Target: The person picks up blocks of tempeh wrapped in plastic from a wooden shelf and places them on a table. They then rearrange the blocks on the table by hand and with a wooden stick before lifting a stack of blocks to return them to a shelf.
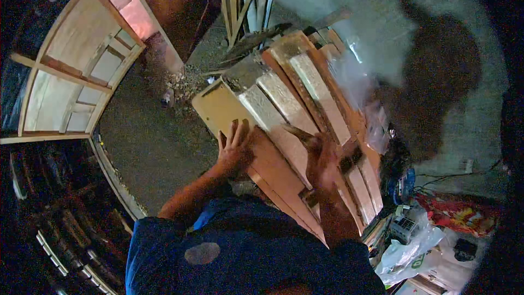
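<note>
Dark blue cloth of the person's shirt [245,251] fills the lower middle of the view, nearest the camera, with both forearms reaching up from it.

Far left, a pale wooden frame [71,71] of crossed rails stands against the dark. Beside it lies grey, gritty floor [158,147], with a small heap of wood scraps and dust [180,79] near the frame's foot.

The left hand [234,147] lies flat, fingers spread and released, on a smooth tan board [218,106] at the near left edge of a stack of planks [295,98]. It presses rather than grips. The right hand [322,158] rests on top of the stack, fingers curled over the rough pale planks; whether it clasps one or only steadies them cannot be told, since motion blurs it.

The stack leans away from the person, its far end toward more long sticks [245,0] propped at the top of the view. The work looks like squaring or shifting the stack, with the board as the piece being lined up. A next move would probably call for a firm hold at the board's edge, and care that the loose planks above do not slide.

Right of the stack hangs crumpled clear plastic [355,76]. A shadow falls across the grey wall [436,76]. At the lower right lie a white plastic bag [409,246], a small grey device [404,229] and red patterned wrapping [464,213].
</note>
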The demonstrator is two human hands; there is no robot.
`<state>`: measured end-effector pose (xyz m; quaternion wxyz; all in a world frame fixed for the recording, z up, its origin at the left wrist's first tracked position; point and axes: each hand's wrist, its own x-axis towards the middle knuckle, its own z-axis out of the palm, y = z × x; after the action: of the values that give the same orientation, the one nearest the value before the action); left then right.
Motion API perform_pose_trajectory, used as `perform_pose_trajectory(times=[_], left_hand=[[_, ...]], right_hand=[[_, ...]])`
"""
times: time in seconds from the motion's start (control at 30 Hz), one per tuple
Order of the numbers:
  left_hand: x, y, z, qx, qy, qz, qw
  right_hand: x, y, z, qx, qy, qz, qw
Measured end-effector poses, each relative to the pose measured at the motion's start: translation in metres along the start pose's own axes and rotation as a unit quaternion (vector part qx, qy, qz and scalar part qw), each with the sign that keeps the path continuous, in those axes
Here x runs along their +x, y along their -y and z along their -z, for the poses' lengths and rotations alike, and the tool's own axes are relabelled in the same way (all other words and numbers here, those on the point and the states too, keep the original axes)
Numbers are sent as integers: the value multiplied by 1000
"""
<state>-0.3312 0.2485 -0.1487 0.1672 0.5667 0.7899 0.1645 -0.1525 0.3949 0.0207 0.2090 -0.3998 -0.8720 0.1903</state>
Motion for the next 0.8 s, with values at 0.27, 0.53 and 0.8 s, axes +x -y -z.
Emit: perform_pose_trajectory(times=[0.27,0.53,0.8], left_hand=[[2,9,8,-45,35,-33,998],[0,18,-7,-86,-9,-63,994],[4,18,2,-92,15,-61,994]], right_hand=[[23,21,-30,49,-24,-3,999],[52,49,-56,77,8,25,997],[81,22,-48,17,-40,27,999]])
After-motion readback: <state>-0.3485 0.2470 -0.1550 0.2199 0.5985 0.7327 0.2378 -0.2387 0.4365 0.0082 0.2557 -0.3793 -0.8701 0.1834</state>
